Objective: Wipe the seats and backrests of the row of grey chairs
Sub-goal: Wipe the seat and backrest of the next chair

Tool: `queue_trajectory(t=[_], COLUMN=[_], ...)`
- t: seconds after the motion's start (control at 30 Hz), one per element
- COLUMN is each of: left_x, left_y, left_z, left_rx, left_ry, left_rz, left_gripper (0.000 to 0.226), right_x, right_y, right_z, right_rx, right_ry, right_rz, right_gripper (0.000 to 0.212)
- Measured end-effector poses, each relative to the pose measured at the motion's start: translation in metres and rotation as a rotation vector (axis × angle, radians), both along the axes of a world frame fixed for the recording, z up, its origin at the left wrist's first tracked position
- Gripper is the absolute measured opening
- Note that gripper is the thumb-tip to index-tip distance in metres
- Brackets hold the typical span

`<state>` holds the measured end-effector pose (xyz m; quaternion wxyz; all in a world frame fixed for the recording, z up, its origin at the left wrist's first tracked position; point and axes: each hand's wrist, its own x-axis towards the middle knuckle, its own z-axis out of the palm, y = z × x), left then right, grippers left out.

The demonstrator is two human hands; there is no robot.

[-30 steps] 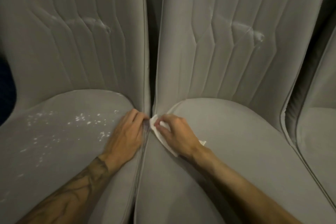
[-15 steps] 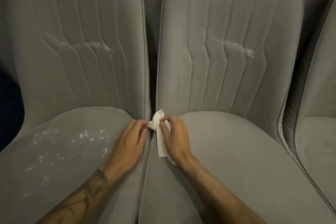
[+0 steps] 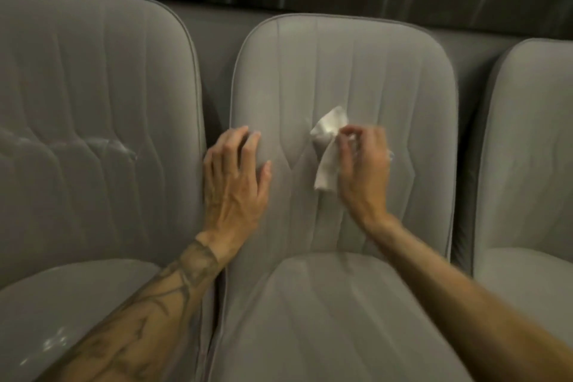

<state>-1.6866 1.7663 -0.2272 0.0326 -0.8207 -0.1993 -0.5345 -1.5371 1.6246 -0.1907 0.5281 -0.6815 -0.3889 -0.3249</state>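
Head view: our right hand (image 3: 362, 170) pinches the white wipe (image 3: 327, 149) against the middle chair backrest (image 3: 387, 77); our left hand (image 3: 235, 177) rests flat, fingers spread, on its left edge.

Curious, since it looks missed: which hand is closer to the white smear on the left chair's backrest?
Left. The left hand rests on the middle backrest, right of the smear; the right hand, farther right, pinches the wipe.

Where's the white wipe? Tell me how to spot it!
Find the middle grey padded chair's backrest in the row. Halfway up it, the right hand pinches a small crumpled white wipe. It is a bright, loose piece, unlike the faint pale smears on the left chair's backrest.
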Motion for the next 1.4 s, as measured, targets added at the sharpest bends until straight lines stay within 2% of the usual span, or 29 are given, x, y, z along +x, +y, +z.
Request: queue_trajectory(t=[0.13,0.23,0.3,0.4,0.47,0.53,0.63,0.73,0.8,0.87,0.97,1.03,1.1,1.17,1.23,1.3,1.4], left_x=[0.022,0.027,0.029,0.034,0.035,0.036,0.038,0.038,0.039,0.039,0.038,0.037,0.038,0.038,0.038,0.039,0.039], left_y=[0.01,0.014,0.017,0.02,0.021,0.023,0.024,0.025,0.025,0.025,0.023,0.022,0.022,0.024,0.025,0.024,0.025], left_z=[0.014,0.008,0.004,0.002,0.001,0.0,0.0,-0.002,-0.002,-0.002,-0.001,0.001,0.001,-0.001,-0.001,-0.002,-0.003], left_rx=[0.049,0.094,0.119,0.138,0.142,0.157,0.16,0.168,0.173,0.168,0.17,0.171,0.174,0.174,0.178,0.177,0.175], left_ry=[-0.102,-0.134,-0.151,-0.161,-0.16,-0.158,-0.155,-0.153,-0.145,-0.148,-0.146,-0.145,-0.15,-0.152,-0.161,-0.161,-0.151], left_rz=[0.039,0.058,0.066,0.058,0.054,0.056,0.065,0.075,0.076,0.08,0.079,0.077,0.076,0.076,0.065,0.053,0.057], left_gripper=[0.04,0.04,0.04,0.042,0.043,0.044,0.044,0.045,0.045,0.045,0.045,0.044,0.045,0.045,0.046,0.046,0.045], right_x=[0.067,0.106,0.118,0.115,0.11,0.119,0.142,0.154,0.153,0.142,0.124,0.131,0.147,0.156,0.156,0.145,0.121], right_y=[-0.014,-0.015,-0.012,-0.015,-0.028,-0.037,-0.023,-0.008,-0.01,-0.022,-0.052,-0.061,-0.047,-0.029,-0.021,-0.027,-0.056], right_z=[0.085,0.126,0.122,0.067,0.032,0.036,0.094,0.136,0.119,0.077,0.012,0.027,0.072,0.12,0.124,0.082,-0.004], right_rx=[0.052,-0.016,-0.082,-0.202,-0.313,-0.386,-0.28,-0.115,-0.086,-0.151,-0.464,-0.563,-0.439,-0.238,-0.162,-0.215,-0.536], right_ry=[-0.123,-0.241,-0.288,-0.38,-0.466,-0.527,-0.594,-0.482,-0.465,-0.494,-0.673,-0.775,-0.757,-0.61,-0.491,-0.502,-0.663], right_rz=[-0.171,-0.252,-0.318,-0.388,-0.349,-0.301,-0.374,-0.428,-0.458,-0.416,-0.267,-0.235,-0.342,-0.454,-0.464,-0.44,-0.235], right_gripper=[0.017,0.025,0.028,0.026,0.027,0.027,0.027,0.029,0.028,0.023,0.02,0.02,0.02,0.024,0.025,0.024,0.021])
